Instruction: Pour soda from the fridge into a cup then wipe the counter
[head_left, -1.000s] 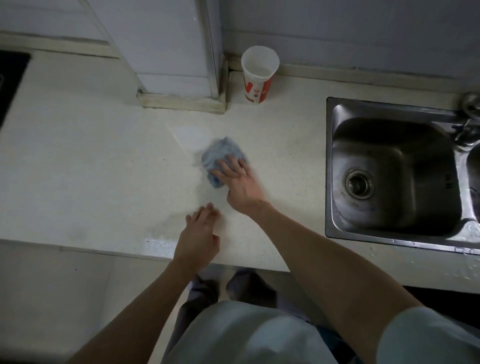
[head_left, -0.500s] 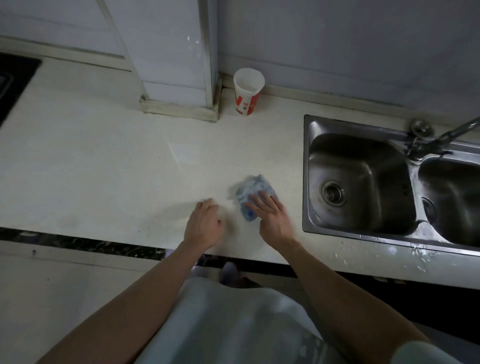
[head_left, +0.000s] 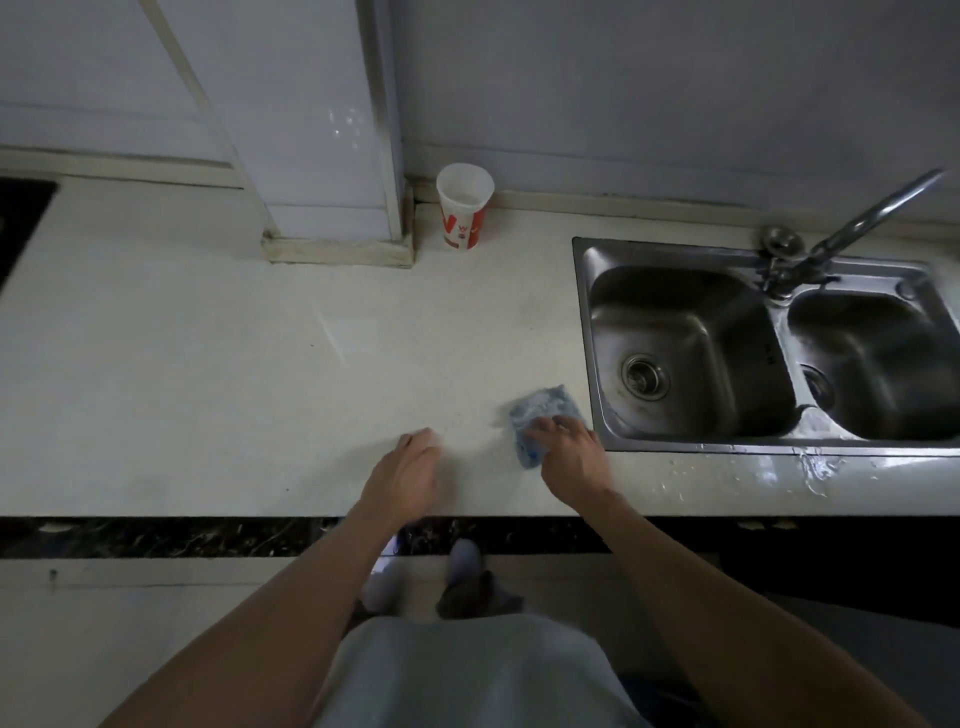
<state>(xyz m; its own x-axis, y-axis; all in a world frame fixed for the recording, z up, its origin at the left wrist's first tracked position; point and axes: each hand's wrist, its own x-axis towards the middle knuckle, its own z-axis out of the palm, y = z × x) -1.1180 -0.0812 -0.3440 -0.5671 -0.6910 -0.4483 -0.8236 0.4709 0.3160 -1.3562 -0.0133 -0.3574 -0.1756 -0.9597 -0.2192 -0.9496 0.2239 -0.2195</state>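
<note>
A crumpled blue cloth (head_left: 540, 410) lies on the pale counter (head_left: 208, 374) just left of the sink's front corner. My right hand (head_left: 571, 457) presses down on its near part, fingers curled over it. My left hand (head_left: 405, 473) rests flat on the counter near the front edge, a hand's width left of the cloth, holding nothing. A red and white paper cup (head_left: 462, 213) stands upright at the back of the counter against the wall.
A steel double sink (head_left: 685, 260) with a tap (head_left: 852, 228) fills the right side; water drops lie along its front rim. A white column (head_left: 322, 156) stands on the counter left of the cup. A dark hob corner (head_left: 21, 218) shows far left.
My right hand has dragged the cloth from the middle of the counter toward me and to the right, up to the sink. The left hand stayed near the front edge.
</note>
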